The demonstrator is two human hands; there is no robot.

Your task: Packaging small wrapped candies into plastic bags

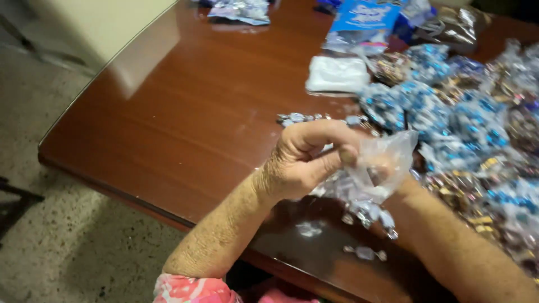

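My left hand (306,160) pinches the mouth of a small clear plastic bag (387,160) above the table's near edge. My right hand (387,168) is inside or behind the same bag, mostly hidden by the plastic, with only its forearm plainly in view. A cluster of small silver-and-blue wrapped candies (368,210) hangs or lies just under the bag. A few loose candies (365,252) rest on the wood below it.
The reddish-brown wooden table (185,129) carries a big heap of blue, silver and gold wrapped candies (466,129) on the right. A white pouch (337,74), a blue packet (365,17) and more bags lie at the back. A row of candies (303,118) sits mid-table. Speckled floor lies left.
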